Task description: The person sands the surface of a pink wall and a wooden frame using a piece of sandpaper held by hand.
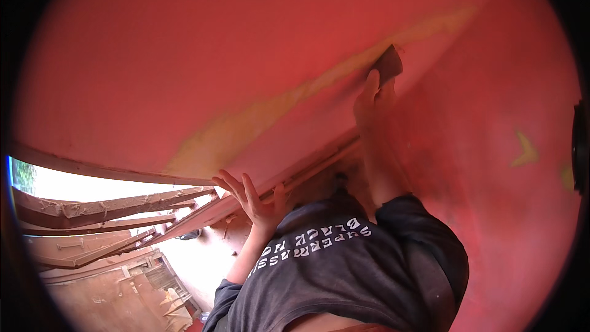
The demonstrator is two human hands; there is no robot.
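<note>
A large curved red-painted panel (207,55) spans the upper view, with a long yellowish band (239,122) across it that looks like filler or bare undercoat. My right hand (375,94) grips a dark, thin flat piece (389,65), perhaps sandpaper or a flexible scraper. This piece lies against the panel at the lower edge of the band, towards its narrow end. Lower down and to the left is my left hand (253,200), fingers spread and holding nothing, by the panel's bottom edge. Whether its fingertips touch the panel cannot be told.
At right stands another red surface (461,157) with small yellowish patches (524,149). Rough wooden beams (115,206) run at left, under the panel edge. Below them lies a worn wooden board (106,302) with broken, splintered pieces (177,306). A wooden ledge (322,152) passes between my arms.
</note>
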